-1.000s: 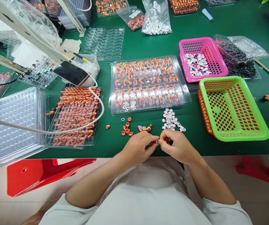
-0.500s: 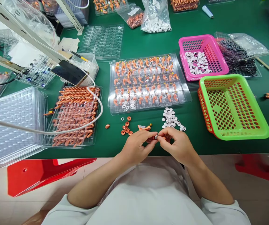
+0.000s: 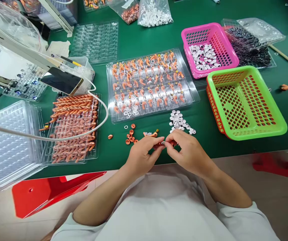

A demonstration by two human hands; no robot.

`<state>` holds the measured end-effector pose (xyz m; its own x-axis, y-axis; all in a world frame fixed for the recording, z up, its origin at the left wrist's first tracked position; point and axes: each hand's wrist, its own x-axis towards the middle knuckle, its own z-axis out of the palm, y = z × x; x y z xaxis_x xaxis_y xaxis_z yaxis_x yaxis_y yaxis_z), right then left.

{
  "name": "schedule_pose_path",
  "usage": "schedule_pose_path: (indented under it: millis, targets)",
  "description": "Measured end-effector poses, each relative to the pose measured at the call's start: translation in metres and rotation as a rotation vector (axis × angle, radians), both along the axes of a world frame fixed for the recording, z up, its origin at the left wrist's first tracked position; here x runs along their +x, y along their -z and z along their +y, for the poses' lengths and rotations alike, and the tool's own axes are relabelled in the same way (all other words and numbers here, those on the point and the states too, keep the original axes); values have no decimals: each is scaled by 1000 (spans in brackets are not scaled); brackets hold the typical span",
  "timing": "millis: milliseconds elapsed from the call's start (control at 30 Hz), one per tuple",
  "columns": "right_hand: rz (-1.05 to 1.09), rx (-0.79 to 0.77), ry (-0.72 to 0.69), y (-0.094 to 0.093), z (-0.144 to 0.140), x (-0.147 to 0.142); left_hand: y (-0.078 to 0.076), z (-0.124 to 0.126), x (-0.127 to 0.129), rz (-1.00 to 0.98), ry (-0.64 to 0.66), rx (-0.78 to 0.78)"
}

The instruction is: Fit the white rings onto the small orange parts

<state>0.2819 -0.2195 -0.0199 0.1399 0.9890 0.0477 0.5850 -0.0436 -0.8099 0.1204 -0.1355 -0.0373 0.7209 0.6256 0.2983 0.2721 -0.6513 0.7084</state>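
Note:
My left hand [image 3: 141, 154] pinches a small orange-red part with a pale round piece [image 3: 163, 143] at its end, low over the front of the table. The thumb and fingers of my right hand [image 3: 189, 151] are closed at that same piece, with a bit of orange showing under them. Fingers cover most of the part, so its kind cannot be made out. Just beyond lies an orange curved piece with a yellow tip [image 3: 152, 134]. Several orange cup-shaped pieces [image 3: 131, 136] are left of it, and a pile of white discs [image 3: 177, 120] is behind my right hand.
A clear tray of orange curved parts [image 3: 190, 97] lies ahead. At the right stand a pink basket [image 3: 234, 62] with white discs and a green basket [image 3: 281, 129]. Another tray of orange parts [image 3: 95, 155], a phone [image 3: 61, 80] and a white cable [image 3: 106, 115] are at the left.
The camera view has shifted and turned slightly. Both hands stay together at the small part; the right fingers now cover more of it.

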Motion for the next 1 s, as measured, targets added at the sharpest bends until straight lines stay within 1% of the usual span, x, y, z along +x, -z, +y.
schedule_pose_path:
  millis: [100, 233, 467, 633, 800, 1000]
  targets:
    - [-27, -15, -5, 1, 0, 1, 1, 0, 2, -1, 33, 51]
    - [-66, -29, -27, 1, -1, 4, 1, 0, 3, 15, 55, 64]
    - [-81, -60, -75, -4, -1, 7, -1, -3, 4, 120, 13, -45]
    - [-75, -75, -96, -4, -1, 9, -1, -3, 4, 128, 15, -58]
    - [-95, -69, -104, -2, 1, 7, 2, -3, 3, 88, 38, -24]
    - [-106, -118, -96, 0, 2, 6, 7, -6, 3, 41, 27, 101]
